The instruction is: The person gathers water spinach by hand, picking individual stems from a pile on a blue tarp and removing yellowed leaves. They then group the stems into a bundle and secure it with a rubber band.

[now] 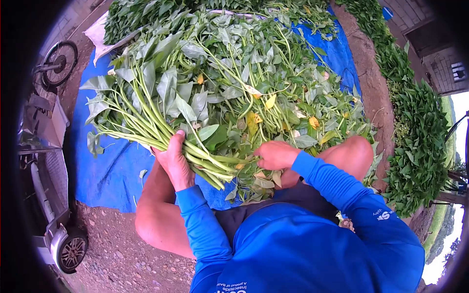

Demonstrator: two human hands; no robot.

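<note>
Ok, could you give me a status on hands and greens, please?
Left hand shut on bundle of leafy stems. Right hand curled in loose leaves, grip unclear. Heap of greens on blue tarp ahead.

Blue tarp [107, 171] spread on gravel ground [122, 254], heap of leafy green stems [244, 73] lying on it

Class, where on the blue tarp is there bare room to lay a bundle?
Bare tarp lies between the bundle, the left knee and the gravel; another strip shows by the earth bank. The leaf pile crowds the middle.
</note>
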